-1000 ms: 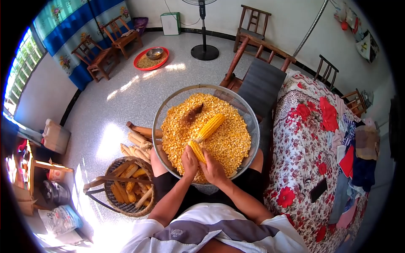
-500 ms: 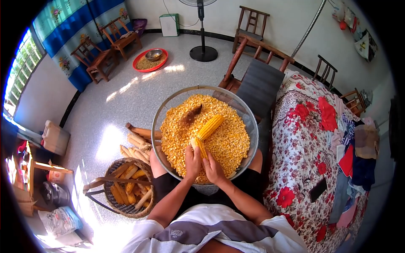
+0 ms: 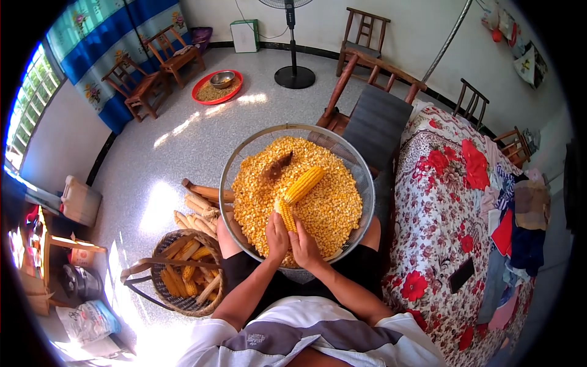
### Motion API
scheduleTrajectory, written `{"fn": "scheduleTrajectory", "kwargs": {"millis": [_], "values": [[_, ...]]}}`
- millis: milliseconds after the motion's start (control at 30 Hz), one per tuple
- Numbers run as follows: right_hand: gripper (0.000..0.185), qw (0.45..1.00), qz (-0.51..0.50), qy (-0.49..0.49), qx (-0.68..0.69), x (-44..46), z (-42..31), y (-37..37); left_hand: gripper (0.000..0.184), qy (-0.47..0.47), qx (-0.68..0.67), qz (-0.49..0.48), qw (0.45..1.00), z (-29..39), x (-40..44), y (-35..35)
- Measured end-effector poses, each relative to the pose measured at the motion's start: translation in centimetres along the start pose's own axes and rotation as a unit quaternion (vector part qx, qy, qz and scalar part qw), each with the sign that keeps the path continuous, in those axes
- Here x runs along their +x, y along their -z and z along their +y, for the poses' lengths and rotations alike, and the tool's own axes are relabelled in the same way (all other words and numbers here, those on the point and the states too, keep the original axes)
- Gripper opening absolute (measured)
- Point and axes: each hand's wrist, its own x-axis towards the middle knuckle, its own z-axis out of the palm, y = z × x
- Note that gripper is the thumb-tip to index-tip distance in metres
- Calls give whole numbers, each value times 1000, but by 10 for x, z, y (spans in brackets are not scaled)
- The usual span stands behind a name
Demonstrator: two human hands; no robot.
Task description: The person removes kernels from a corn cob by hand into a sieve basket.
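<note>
A large round mesh basin [image 3: 365, 174] sits on my lap, heaped with loose corn kernels [image 3: 330, 214]. Over the near part of the heap, both hands are closed around one partly stripped corn cob [image 3: 286, 215]. My left hand [image 3: 277, 238] grips its left side, and my right hand [image 3: 305, 246] presses in from the right; its lower end is hidden between them. Just beyond, a fuller yellow cob [image 3: 306, 185] lies on the kernels, close to the held one. A dark brown, elongated object [image 3: 282, 161] of unclear kind rests farther back on the heap.
Left of my legs stands a wicker basket [image 3: 221, 275] with corn cobs, beside a pile of bare cobs [image 3: 199, 211] on the floor. A wooden chair [image 3: 333, 104] and a flowered bed [image 3: 428, 214] stand to the right. Ahead are a fan [image 3: 295, 77] and red tray [image 3: 239, 79].
Both hands have shifted slightly left with the held cob, and its angle has changed a little. The other cob and the dark object stay where they were.
</note>
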Motion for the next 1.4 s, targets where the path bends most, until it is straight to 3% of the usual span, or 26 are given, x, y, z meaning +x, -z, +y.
{"fn": "scheduleTrajectory", "kwargs": {"millis": [333, 533, 633, 700, 800, 933, 1167, 1233, 1400], "values": [[51, 1000, 7, 16, 4, -1, -1, 0, 39, -4, 41, 4, 999, -1, -1, 1], [49, 997, 16, -30, 75, -4, 1, -7, 36, -29, 60, 69, 995, -1, 3, 3], [48, 988, 28, -57, 143, -2, 8, -9, 35, -49, 68, 48, 995, 0, 2, 3], [49, 978, 52, -67, 190, 1, 14, -9, 33, -5, 6, 4, 1000, 3, -1, -1], [50, 983, 67, -67, 157, 1, 16, -9, 31, -66, 52, -19, 996, -5, -2, -9], [49, 989, 80, -64, 102, -1, 8, -10, 28, 10, 47, -60, 997, -6, -4, -2], [47, 988, 81, -55, 120, 1, 6, -12, 28, -31, 56, -29, 998, -8, -5, -3], [46, 987, 86, -45, 131, 2, 4, -13, 30, -59, 112, 27, 992, -12, -3, -3], [42, 965, 106, -90, 224, 4, 18, -15, 33, -15, 99, -20, 995, -8, -2, 1]]}}
